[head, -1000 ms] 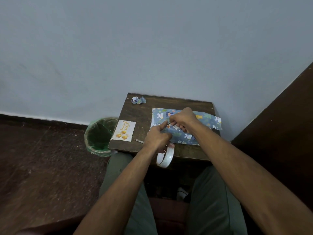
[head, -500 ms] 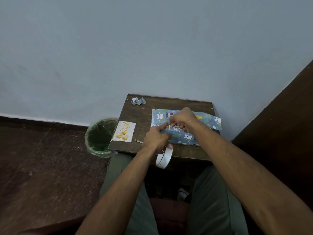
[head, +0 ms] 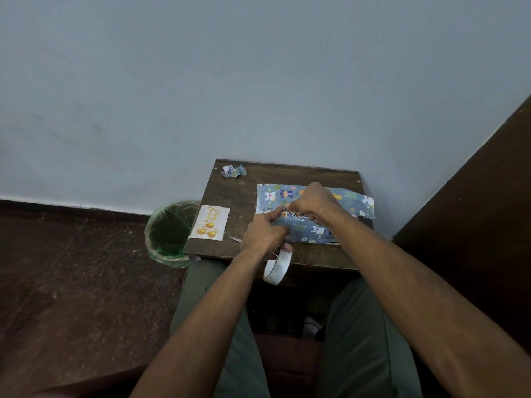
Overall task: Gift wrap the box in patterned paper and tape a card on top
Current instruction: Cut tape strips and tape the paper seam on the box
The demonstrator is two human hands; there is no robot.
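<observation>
Both of our hands meet on the top seam of the wrapped box (head: 304, 225): our left hand (head: 263, 232) pinches the patterned paper down at the overlap while a roll of clear tape (head: 277, 267) hangs from its lower fingers over the near table edge, and our right hand (head: 311, 201) has its fingers curled down at the same spot, apparently pressing a strip of tape, though the strip itself is too small to make out. Over the last second almost nothing has shifted; both hands stay on the seam and the roll has only swung slightly. We judge the seam is being sealed and the ends are not yet folded, since loose paper still juts out at the right end (head: 366, 206).

Directly under both grips, the box sits on the right half of the small wooden table (head: 238, 196). Just left of our left hand, a thin metal tip, perhaps scissors (head: 235, 239), peeks out. Further left lies the card (head: 211, 222), untouched near the table's left edge, well apart from the box. A crumpled paper scrap (head: 234, 171) rests at the far left corner.
</observation>
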